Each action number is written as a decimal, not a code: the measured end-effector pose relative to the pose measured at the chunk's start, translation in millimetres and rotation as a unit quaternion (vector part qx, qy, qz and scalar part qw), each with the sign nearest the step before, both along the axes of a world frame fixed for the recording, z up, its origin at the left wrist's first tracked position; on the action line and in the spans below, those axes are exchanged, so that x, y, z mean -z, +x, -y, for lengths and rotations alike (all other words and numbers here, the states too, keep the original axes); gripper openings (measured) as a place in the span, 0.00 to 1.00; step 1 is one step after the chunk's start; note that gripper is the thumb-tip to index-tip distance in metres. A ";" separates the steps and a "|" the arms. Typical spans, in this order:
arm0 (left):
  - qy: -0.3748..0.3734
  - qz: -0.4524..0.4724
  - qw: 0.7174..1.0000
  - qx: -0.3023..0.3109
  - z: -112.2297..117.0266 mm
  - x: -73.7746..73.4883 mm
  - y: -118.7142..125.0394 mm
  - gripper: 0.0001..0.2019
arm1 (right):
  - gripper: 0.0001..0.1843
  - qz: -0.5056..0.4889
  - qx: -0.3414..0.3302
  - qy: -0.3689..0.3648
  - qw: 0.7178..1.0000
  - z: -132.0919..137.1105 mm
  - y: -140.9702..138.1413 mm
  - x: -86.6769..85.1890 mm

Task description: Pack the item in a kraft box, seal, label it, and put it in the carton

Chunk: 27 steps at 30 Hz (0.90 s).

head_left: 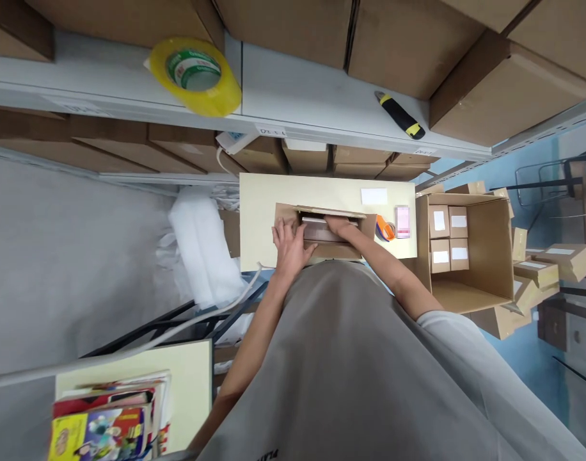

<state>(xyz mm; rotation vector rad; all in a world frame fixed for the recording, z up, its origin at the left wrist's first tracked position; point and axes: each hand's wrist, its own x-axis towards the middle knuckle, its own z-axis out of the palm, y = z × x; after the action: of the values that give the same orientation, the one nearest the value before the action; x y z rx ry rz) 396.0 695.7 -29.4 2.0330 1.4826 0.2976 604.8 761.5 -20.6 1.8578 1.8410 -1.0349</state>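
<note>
Cardboard box (332, 251) — our left hand (289, 244) lies open, flat on its edge. Our right hand (338, 224) reaches inside; its grip we cannot tell.

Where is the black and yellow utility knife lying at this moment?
In the head view, the utility knife lies at the upper right on the grey shelf, just left of a large cardboard box, far right of the yellow tape roll.

Matt cardboard, a few glossy spots.
The small box (322, 246) at centre is matt brown cardboard on a smooth, pale tabletop (259, 211); upper left, the tape roll (197, 77) is glossy yellow plastic on a smooth grey shelf (293, 96); lower left, the book covers (105, 426) are glossy paper.
</note>
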 end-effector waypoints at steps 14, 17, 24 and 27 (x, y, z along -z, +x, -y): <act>-0.009 0.013 0.998 -0.065 -7.5 -6.7 -4.1 0.58 | 0.21 -0.268 0.409 0.212 0.846 143.4 64.6 -43.2; -0.012 0.010 0.999 -0.050 -3.4 -8.0 0.0 0.56 | 0.26 -0.373 0.525 0.178 0.744 153.0 71.3 -41.6; -0.025 0.023 0.999 -0.011 1.3 -10.1 15.4 0.49 | 0.26 -0.401 0.536 0.180 0.721 132.2 67.2 -45.5; -0.033 0.027 0.999 0.005 0.8 -12.5 16.5 0.43 | 0.20 -0.397 0.516 0.204 0.731 131.6 70.4 -45.2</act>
<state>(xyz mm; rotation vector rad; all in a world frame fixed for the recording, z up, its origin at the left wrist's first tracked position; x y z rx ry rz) 412.6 694.9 -16.9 1.9641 1.4309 0.2938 675.2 629.9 24.6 3.2146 1.2649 -2.1922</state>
